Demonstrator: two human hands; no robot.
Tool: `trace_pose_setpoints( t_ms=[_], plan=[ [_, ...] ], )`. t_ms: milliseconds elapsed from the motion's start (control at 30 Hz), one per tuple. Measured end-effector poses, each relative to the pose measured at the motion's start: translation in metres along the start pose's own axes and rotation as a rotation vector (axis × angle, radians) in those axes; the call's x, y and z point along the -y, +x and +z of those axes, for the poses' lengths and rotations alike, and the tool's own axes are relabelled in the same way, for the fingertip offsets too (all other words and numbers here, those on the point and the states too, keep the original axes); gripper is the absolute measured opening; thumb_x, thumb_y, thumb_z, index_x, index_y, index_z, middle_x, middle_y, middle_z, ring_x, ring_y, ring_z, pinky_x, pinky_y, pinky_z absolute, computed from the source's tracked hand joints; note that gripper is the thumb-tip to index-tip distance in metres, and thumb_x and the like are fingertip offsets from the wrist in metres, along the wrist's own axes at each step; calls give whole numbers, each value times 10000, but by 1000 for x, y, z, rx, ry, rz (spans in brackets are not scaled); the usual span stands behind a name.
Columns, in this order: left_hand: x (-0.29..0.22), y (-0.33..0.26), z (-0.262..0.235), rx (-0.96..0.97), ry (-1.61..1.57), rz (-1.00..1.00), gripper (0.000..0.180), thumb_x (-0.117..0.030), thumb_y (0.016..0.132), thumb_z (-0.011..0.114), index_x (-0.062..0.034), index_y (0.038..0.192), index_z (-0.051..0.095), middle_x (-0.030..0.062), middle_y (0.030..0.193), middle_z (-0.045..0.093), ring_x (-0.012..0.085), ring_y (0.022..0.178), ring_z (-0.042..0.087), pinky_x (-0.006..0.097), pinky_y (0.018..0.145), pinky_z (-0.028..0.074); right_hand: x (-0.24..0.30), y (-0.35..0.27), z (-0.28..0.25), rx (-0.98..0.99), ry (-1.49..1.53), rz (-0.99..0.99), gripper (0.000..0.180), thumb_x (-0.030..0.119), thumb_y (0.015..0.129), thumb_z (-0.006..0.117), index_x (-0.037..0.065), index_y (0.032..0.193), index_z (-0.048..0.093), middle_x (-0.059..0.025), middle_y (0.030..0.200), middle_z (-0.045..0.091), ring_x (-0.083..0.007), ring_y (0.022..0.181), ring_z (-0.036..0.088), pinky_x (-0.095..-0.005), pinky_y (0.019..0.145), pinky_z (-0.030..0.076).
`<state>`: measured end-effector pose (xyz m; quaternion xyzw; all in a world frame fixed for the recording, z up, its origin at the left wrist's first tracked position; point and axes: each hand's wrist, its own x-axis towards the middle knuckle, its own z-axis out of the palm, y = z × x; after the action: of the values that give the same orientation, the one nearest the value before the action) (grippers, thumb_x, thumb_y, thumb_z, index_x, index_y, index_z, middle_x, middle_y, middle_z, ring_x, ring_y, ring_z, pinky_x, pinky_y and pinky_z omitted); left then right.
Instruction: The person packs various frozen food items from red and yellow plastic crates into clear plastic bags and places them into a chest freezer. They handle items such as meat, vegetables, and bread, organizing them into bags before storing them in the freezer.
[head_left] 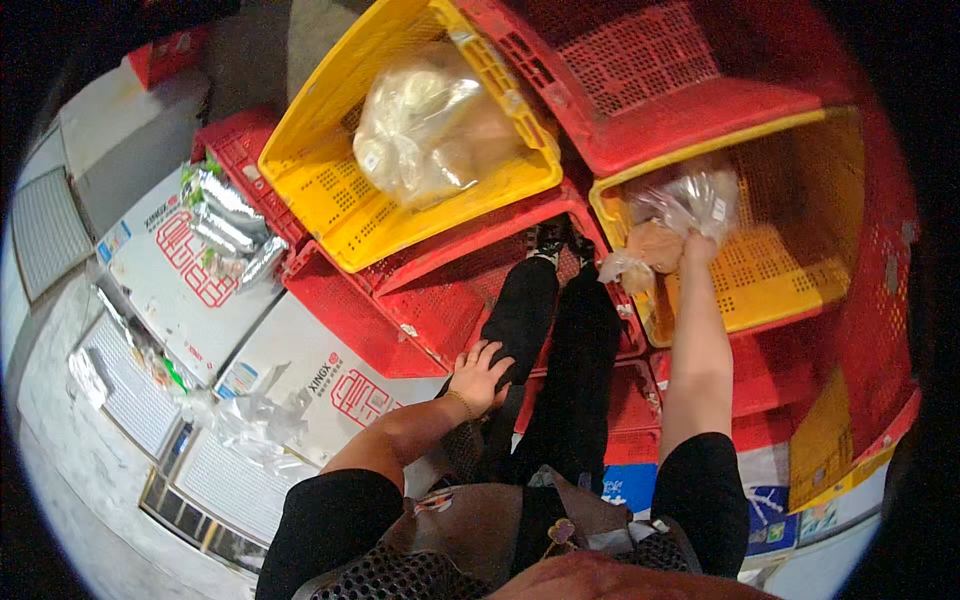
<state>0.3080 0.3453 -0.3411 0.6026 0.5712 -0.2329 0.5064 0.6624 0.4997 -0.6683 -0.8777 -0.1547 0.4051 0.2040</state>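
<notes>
Red crates (640, 65) fill the far and middle floor, white cartons (145, 270) with red print on the left, silver packets (230, 215) lying on them. From my remote seat I see two yellow ones: the left yellow crate (335, 205) has a big clear bag (425, 130) of pale stuff, the right yellow crate (770, 318) has a clear plastic bag (690, 195) and, just nearer and left, a tan-filled bag (652, 245). I have the right hand (700, 248) down in that right crate, right at those two bags — fingers blurred, can't tell how closed or whether either is gripped. Left hand (480, 378) rests on the black trouser leg (520, 300) — fingers loosely spread, nothing held.
</notes>
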Motion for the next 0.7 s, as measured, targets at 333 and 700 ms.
trace_pose_setpoints(
  t_ms=[333,700],
  plan=[
    [0,-15,8,-103,-70,-34,528,-283,724,629,-152,1214,478,118,1321,327,331,1242,268,492,916,327,72,-19,-66,404,-13,117,301,39,802,495,-29,1095,509,-136,963,564,-226,823,558,-327,656,481],
    [-13,-112,0,367,-319,-214,635,-457,854,472,-324,1403,182,46,1483,-101,382,1337,-100,633,983,217,182,-133,-210,514,-121,77,376,237,860,500,-16,1138,481,-105,1034,559,-234,893,568,-367,735,497]
  ],
)
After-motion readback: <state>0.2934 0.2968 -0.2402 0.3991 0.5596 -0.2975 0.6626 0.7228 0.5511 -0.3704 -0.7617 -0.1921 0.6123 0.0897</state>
